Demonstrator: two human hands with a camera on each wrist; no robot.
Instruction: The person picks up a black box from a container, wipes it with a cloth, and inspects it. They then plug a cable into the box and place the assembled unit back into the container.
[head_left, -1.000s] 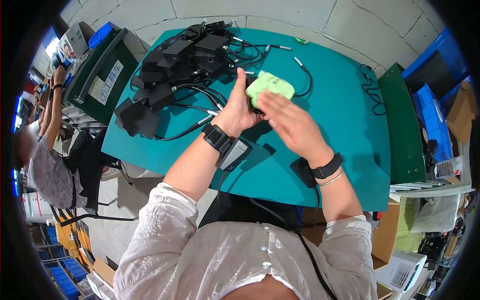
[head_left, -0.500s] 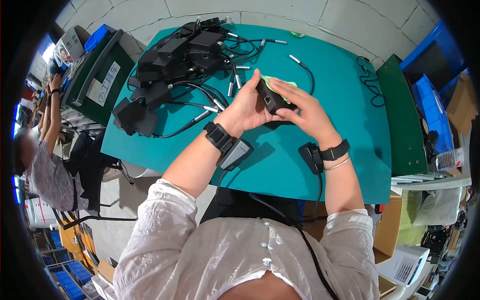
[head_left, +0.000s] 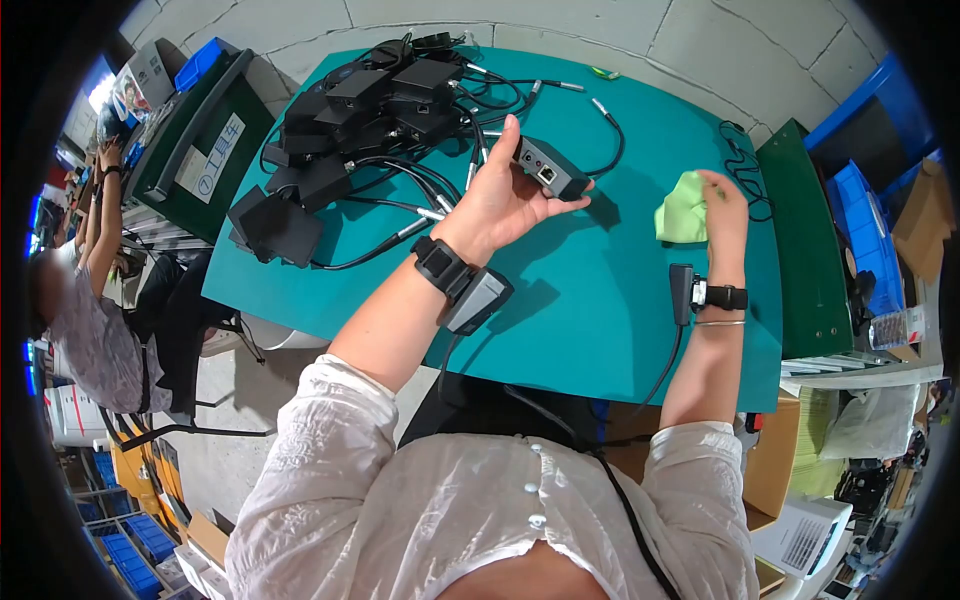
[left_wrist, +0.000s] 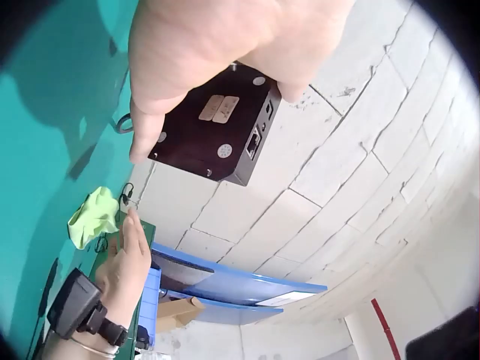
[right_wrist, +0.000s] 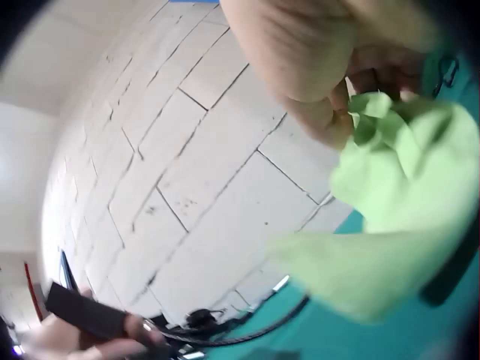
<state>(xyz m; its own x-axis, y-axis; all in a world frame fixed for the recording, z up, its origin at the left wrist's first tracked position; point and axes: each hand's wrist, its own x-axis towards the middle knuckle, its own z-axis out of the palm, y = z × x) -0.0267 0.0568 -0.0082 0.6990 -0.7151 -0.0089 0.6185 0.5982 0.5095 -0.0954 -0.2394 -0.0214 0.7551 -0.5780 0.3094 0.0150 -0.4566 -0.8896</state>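
My left hand point(head_left: 492, 208) grips a small black box point(head_left: 552, 172) above the table, thumb at one end and fingers at the other. A network port and smaller sockets show on its near side. Its dark underside point(left_wrist: 196, 133), in the left wrist view, carries two pale labels, round stickers and corner screws. Over on the right, my right hand point(head_left: 730, 222) pinches a light green cloth point(head_left: 682, 212). The cloth hangs in loose folds from the fingertips in the right wrist view. Part of the box is hidden by my left palm.
A heap of similar black boxes point(head_left: 350, 115) with metal-tipped cables covers the back left of the green table point(head_left: 600, 330). One cable point(head_left: 618, 135) lies behind the held box, and a thin black cord point(head_left: 745, 180) at the right edge. A white block wall point(head_left: 580, 30) stands behind.
The green cloth was on the box between both hands. My right hand has carried it away to the right, while the left keeps the box, now tilted with its port side showing.
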